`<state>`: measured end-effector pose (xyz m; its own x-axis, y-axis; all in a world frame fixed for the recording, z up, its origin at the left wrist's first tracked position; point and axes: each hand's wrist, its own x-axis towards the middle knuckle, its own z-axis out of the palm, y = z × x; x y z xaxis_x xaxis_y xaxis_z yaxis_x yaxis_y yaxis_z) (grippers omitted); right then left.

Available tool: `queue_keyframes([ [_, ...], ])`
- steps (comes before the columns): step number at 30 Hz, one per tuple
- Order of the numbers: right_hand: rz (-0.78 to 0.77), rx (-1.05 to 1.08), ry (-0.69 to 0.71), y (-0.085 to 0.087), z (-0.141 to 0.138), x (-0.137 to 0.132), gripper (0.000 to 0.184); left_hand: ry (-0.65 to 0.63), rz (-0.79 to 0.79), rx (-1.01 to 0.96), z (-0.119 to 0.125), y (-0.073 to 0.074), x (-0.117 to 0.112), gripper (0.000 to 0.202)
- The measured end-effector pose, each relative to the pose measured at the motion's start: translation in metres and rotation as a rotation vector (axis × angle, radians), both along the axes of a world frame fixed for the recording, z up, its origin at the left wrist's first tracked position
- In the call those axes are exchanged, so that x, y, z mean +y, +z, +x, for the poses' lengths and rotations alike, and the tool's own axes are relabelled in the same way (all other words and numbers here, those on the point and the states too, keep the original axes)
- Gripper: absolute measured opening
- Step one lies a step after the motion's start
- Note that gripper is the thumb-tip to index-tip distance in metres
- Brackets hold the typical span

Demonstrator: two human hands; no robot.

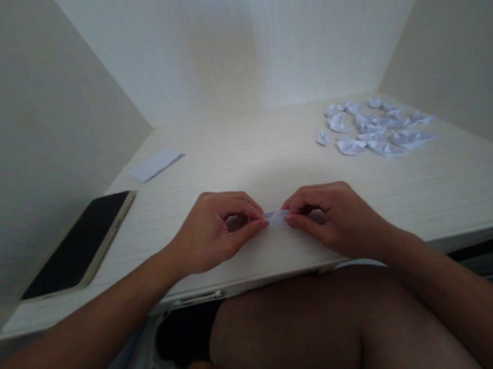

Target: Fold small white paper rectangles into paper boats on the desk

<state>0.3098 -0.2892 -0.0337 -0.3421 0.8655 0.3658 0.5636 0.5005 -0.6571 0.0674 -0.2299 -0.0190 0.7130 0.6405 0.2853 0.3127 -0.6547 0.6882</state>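
Observation:
A small white paper piece (pixel 276 217) is pinched between both hands just above the near part of the pale desk (pixel 269 152). My left hand (pixel 216 229) grips its left end with thumb and fingers closed. On the other end my right hand (pixel 333 219) is closed the same way. Most of the paper is hidden by the fingertips, so its folded shape is unclear.
Several small folded white paper shapes (pixel 375 127) lie in a cluster at the back right. A flat white paper strip (pixel 156 164) rests at the back left. A dark phone (pixel 80 243) lies near the left wall. Walls enclose the desk on three sides. My knee (pixel 297 332) is below its front edge.

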Motion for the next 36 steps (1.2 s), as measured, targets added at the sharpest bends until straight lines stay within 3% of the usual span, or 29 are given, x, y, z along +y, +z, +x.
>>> queue_keyframes([
  [5,0.048,0.061,-0.06,-0.004,0.008,0.004,0.008,0.111,-0.091,-0.048,0.007,-0.006,0.005,0.02],
  [9,0.136,-0.077,-0.331,-0.007,0.033,0.009,0.006,0.147,-0.078,-0.066,0.011,-0.013,0.011,0.049],
  [12,0.136,-0.192,-0.553,-0.01,0.056,0.014,0.007,0.163,-0.015,-0.01,0.01,-0.016,0.015,0.041],
  [16,0.111,-0.205,-0.667,-0.015,0.073,0.021,0.008,0.17,0.131,0.081,0.01,-0.015,0.015,0.027],
  [24,0.069,-0.122,-0.727,-0.019,0.078,0.019,0.018,0.144,0.244,0.068,0.012,-0.017,0.015,0.016],
  [30,0.072,-0.182,-0.727,-0.018,0.08,0.018,0.022,0.186,0.332,0.039,0.013,-0.018,0.014,0.011],
  [33,0.097,-0.254,-0.681,-0.019,0.078,0.019,0.014,0.166,0.381,0.047,0.012,-0.011,-0.008,0.013],
  [36,0.119,-0.309,-0.659,-0.021,0.079,0.021,0.015,0.145,0.422,0.051,-0.002,-0.008,-0.052,0.015],
])
